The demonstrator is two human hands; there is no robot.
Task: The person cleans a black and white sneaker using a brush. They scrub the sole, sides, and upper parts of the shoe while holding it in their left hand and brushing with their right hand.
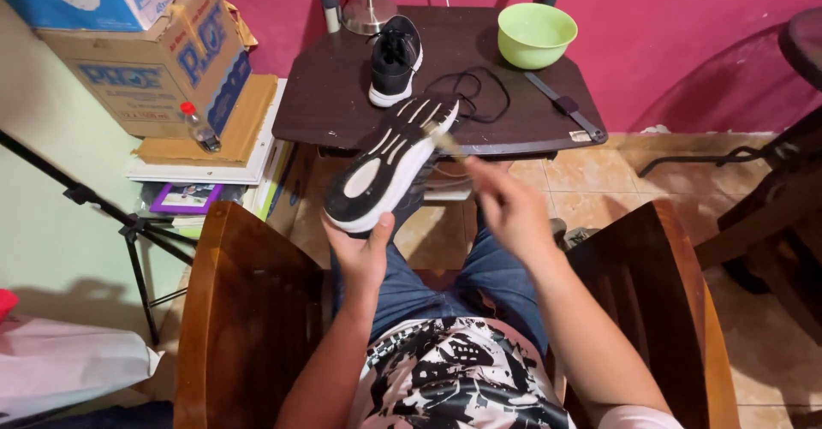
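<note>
My left hand [364, 253] grips the heel of a black shoe [390, 165], held up with its black-and-white sole facing me. In my right hand [512, 209] is a thin brush [447, 142] whose tip touches the toe end of the sole. A second black shoe [395, 59] with a white sole stands upright on the dark table [334, 95] ahead, with a black lace [479, 95] lying beside it. I sit in a wooden armchair, my jeans visible below the hands.
A green bowl [536, 33] and a lamp base [368, 14] stand at the table's back. A black strap [565, 108] lies at its right edge. Cardboard boxes [150, 65], a small bottle [199, 127] and stacked books sit left. Tripod legs [128, 223] cross the left; a dark chair [771, 215] is at right.
</note>
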